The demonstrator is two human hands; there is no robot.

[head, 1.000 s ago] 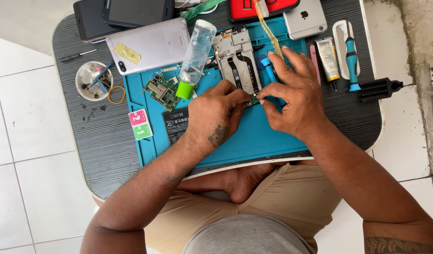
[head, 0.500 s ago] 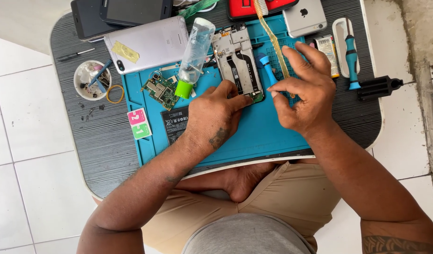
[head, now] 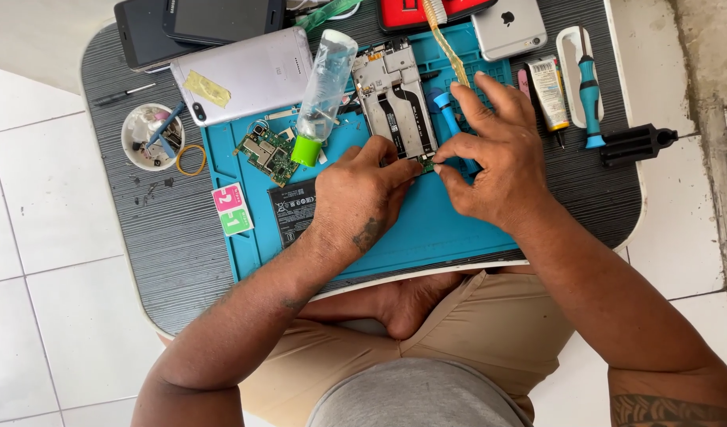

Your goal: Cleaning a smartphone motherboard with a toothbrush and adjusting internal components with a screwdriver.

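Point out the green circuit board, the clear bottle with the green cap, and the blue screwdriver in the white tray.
green circuit board (head: 267,154), head view, board centre.
clear bottle (head: 325,83), head view, mid-body.
blue screwdriver (head: 589,95), head view, handle.

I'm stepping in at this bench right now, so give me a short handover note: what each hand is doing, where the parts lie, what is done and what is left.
Left hand: fingertips pinch a small green board piece at the lower end of the opened phone frame.
Right hand: thumb and forefinger meet at the same piece; a blue-handled tool lies under the fingers.
Parts: the frame lies on the blue mat; the main circuit board and battery lie out on the mat to the left, by a clear bottle.
Done: phone opened, board and battery out.
Left: whether the small piece is seated, I cannot tell.
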